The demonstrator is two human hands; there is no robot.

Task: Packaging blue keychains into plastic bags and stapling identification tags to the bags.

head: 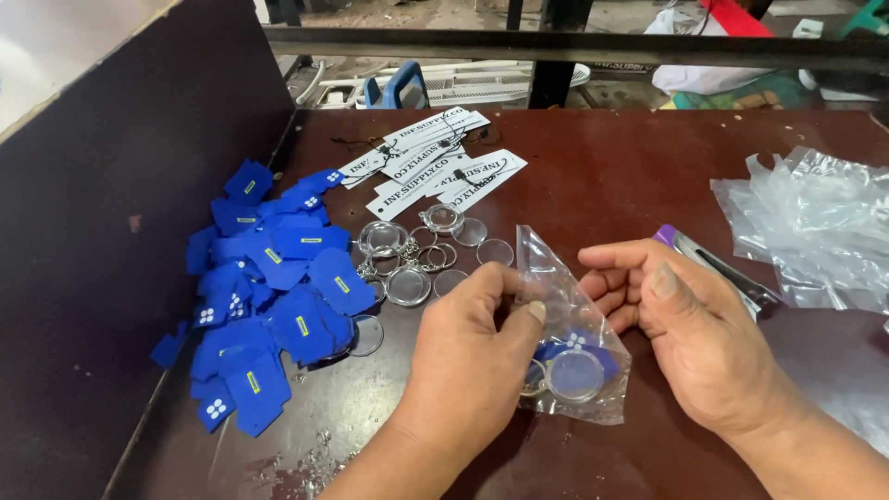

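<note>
Both hands pinch one clear bag [574, 315] centre frame: left hand [472, 361] grips its mouth, right hand [694, 333] steadies the edge, keyring [574, 373] sits low inside

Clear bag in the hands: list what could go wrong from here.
The clear bag is pinched at its top between the left hand and right hand, so the round keychain inside may slip out. The loose clear discs nearby might get knocked off the table.
</note>
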